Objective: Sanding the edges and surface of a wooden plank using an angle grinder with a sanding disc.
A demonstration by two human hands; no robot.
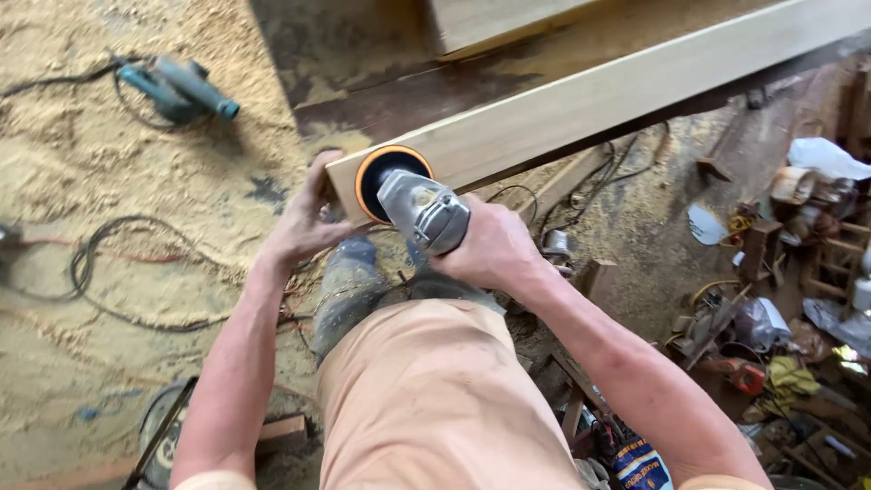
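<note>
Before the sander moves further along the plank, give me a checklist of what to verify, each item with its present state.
1. Right hand grips the grey metal disc sander: ok.
2. Sander's orange-rimmed round pad sits against the long pale wooden plank, near its end: ok.
3. Left hand braces the plank's end, close beside the pad: not ok, fingers look near the disc.
4. Sander's cord path: cannot tell, hidden behind the hand and body.
5. Footing: not ok, black cables loop across the sawdust-covered floor.
6. Plank's far support: cannot tell, out of view.
</note>
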